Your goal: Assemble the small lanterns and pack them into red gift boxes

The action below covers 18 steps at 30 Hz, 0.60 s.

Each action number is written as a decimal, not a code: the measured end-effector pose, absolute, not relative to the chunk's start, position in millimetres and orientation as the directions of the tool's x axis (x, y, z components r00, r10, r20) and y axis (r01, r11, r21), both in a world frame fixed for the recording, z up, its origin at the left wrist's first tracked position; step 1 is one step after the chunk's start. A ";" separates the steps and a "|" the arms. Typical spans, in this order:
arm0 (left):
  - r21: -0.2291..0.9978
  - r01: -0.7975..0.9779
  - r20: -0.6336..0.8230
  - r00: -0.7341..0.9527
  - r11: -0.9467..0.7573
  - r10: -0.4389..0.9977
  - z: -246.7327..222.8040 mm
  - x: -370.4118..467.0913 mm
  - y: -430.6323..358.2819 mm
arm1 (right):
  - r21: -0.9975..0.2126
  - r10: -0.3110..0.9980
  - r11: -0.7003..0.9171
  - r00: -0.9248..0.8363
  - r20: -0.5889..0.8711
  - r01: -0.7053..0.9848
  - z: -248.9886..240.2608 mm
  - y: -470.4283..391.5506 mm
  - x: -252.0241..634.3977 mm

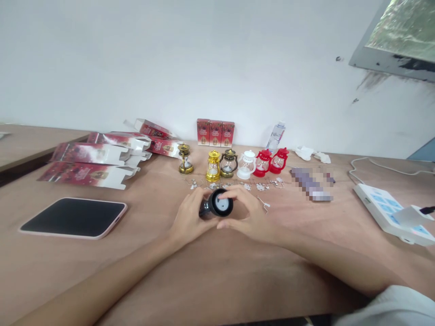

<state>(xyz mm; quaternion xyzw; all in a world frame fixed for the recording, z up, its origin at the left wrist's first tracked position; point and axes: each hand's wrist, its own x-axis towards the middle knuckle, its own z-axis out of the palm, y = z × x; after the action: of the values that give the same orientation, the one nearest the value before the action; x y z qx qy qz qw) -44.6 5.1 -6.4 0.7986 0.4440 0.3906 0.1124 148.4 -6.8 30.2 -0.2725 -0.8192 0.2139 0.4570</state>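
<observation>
A black lantern lies on its side between my two hands, its round base with a pale disc inside turned toward the camera. My left hand wraps round the lantern's body from the left. From the right, my right hand holds the base, with a fingertip at the pale disc and the thumb at the lower rim. Behind my hands stand a gold lantern, a white lantern, a red lantern and several others. Small metal wire pieces lie in a row before them.
Flattened red cartons pile up at the left, behind a phone. Three red boxes stand by the wall beside a bottle. A power strip with cables, white tissues and a pixelated item lie at the right.
</observation>
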 end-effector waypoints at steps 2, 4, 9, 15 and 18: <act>0.503 0.618 0.541 0.319 -0.604 0.778 -6.2 -44.8 5.2 | -0.575 0.628 0.774 -0.433 0.647 0.265 27.8 -5.9 148.9; 0.475 0.614 0.565 0.336 -0.630 0.753 -5.6 -44.6 5.0 | -0.570 0.626 0.777 -0.431 0.650 0.268 26.2 -5.2 149.3; 0.450 0.632 0.578 0.333 -0.631 0.745 -7.2 -44.0 4.8 | -0.593 0.647 0.759 -0.409 0.643 0.269 25.0 -6.6 148.4; 0.433 0.642 0.595 0.324 -0.633 0.736 -9.8 -44.2 5.5 | -0.606 0.669 0.741 -0.387 0.634 0.288 22.6 -7.1 145.8; 0.473 0.637 0.566 0.310 -0.609 0.764 -6.9 -43.9 4.3 | -0.585 0.641 0.759 -0.489 0.591 0.287 32.7 -4.3 151.7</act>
<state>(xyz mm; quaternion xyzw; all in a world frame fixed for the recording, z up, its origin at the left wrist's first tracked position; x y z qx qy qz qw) -43.9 4.3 -6.9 0.8052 0.4351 0.3948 0.0801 151.7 -4.3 32.7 -0.2770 -0.8372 0.2093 0.4225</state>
